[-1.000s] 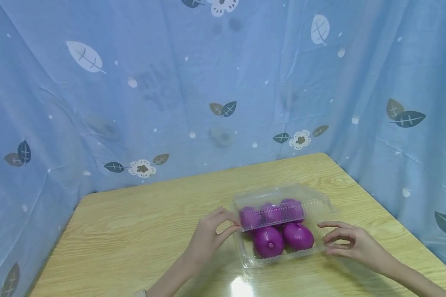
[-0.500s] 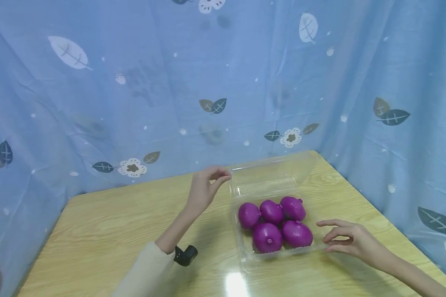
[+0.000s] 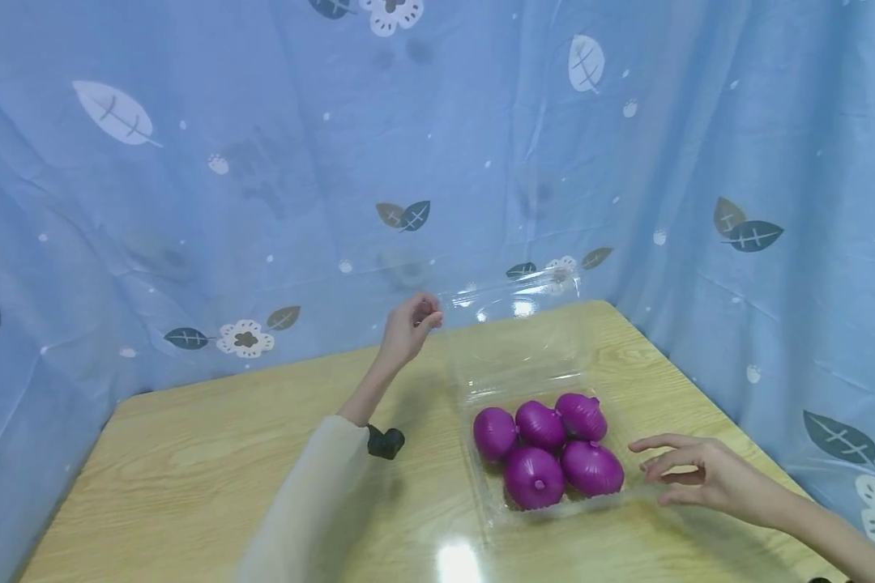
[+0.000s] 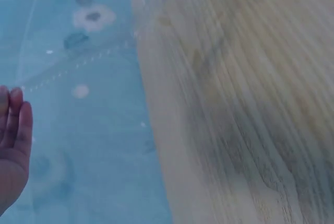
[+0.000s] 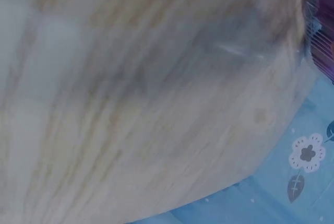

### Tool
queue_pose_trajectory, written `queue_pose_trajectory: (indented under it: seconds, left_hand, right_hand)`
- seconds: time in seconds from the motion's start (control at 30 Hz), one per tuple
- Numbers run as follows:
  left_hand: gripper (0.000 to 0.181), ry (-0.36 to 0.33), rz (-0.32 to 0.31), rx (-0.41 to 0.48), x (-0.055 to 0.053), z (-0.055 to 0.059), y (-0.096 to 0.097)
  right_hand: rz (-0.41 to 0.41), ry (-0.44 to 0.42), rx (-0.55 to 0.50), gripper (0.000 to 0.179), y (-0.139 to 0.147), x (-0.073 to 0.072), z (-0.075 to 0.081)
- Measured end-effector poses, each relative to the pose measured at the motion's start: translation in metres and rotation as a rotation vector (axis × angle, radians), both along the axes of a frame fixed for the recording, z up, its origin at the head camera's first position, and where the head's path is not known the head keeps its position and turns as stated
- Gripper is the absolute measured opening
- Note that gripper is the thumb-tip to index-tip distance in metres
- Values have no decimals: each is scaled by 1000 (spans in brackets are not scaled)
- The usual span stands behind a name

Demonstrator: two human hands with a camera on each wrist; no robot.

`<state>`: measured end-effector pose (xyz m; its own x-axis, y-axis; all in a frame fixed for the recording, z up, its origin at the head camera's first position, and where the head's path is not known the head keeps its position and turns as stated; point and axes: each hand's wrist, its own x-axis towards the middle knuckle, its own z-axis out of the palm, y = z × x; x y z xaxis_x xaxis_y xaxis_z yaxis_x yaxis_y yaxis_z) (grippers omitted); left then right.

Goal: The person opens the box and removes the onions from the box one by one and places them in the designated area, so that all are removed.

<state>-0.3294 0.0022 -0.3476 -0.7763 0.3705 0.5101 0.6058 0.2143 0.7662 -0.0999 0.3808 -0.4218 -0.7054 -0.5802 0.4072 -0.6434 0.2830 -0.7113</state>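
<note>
A clear plastic clamshell box [image 3: 484, 506] lies on the wooden table, holding several purple onions [image 3: 535, 478] in its base. Its transparent lid [image 3: 518, 348] stands raised at the back. My left hand [image 3: 408, 328] pinches the lid's upper left corner between thumb and fingers; in the left wrist view only part of that hand [image 4: 13, 151] shows, at the left edge. By the box's right side is my right hand [image 3: 707, 478], fingers loosely bent and thumb apart; whether the fingertips touch the plastic is hard to tell. The right wrist view shows ribbed plastic with purple [image 5: 323, 31] behind it.
A blue curtain [image 3: 321, 162] with leaf and flower prints hangs behind and beside the wooden table [image 3: 211, 453]. A black wrist-worn device [image 3: 385, 443] sticks out by the left sleeve [image 3: 306, 502].
My left hand has moved up and back, swinging the lid from over the onions to upright. The right hand has stayed beside the box, its fingers slightly farther from the edge.
</note>
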Motion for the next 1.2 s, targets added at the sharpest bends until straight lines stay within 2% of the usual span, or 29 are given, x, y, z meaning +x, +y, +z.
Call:
queue_pose_trajectory:
  seconds: [0.13, 0.23, 0.3, 0.4, 0.47, 0.53, 0.6, 0.63, 0.67, 0.7, 0.73, 0.77, 0.83, 0.87, 0.93, 1.0, 1.07, 1.1, 1.17, 1.2]
  left_hand:
    - [6, -157, -15, 19, -15, -12, 0]
    - [7, -264, -21, 27, -23, -22, 1]
    - [9, -342, -43, 47, -27, -28, 2]
    - [12, -431, -62, 69, -27, -30, 5]
    - [10, -459, -68, 80, -31, -35, 7]
    - [7, -471, -43, 80, -35, -43, 8]
    - [5, -477, -30, 76, -46, -56, 9]
    - [4, -458, -46, 81, -49, -61, 7]
    - [5, -445, -76, 89, -62, -76, 6]
    - [7, -452, -83, 80, -70, -85, 6]
    - [7, -430, -123, 85, -87, -104, 6]
    - [10, -425, -152, 80, -99, -116, 5]
    - [12, -434, -194, 71, -117, -135, 6]
    - [13, -418, -220, 70, -134, -153, 8]
    - [8, -444, -187, 34, -140, -159, 12]
    - [2, -444, -156, 1, -142, -165, 15]
    - [2, -426, -94, -70, -144, -171, 19]
    - [5, -431, -58, -95, -142, -172, 21]
    - [9, -377, -58, -97, -140, -178, 19]
    - [8, -405, -25, -125, -130, -168, 19]
  right_hand:
    - [6, -35, 28, 30, -1, 0, 2]
    - [-9, 10, 65, 30, -2, 1, 2]
    - [-3, 15, 64, 31, -2, 1, 1]
    - [-2, 9, 64, 31, 0, 2, 1]
    - [16, -8, 58, 32, 1, 1, 1]
    - [25, 4, 68, 33, 2, 0, 1]
    - [34, 19, 76, 34, 3, -2, 1]
    - [33, 34, 81, 34, 4, -3, 0]
    - [37, 33, 76, 33, 4, -4, 0]
    - [40, 30, 70, 33, 4, -4, -1]
    - [34, 46, 73, 33, 5, -5, -1]
    - [38, 42, 64, 33, 5, -5, -2]
    - [31, 73, 67, 34, 5, -5, -3]
    - [36, 81, 62, 35, 5, -5, -3]
    - [25, 123, 73, 37, 6, -5, -4]
    - [19, 139, 78, 38, 6, -5, -4]
    - [16, 137, 79, 38, 7, -5, -3]
    - [14, 128, 78, 37, 8, -6, -3]
    - [19, 125, 69, 38, 7, -5, -4]
    - [22, 114, 61, 38, 7, -5, -4]
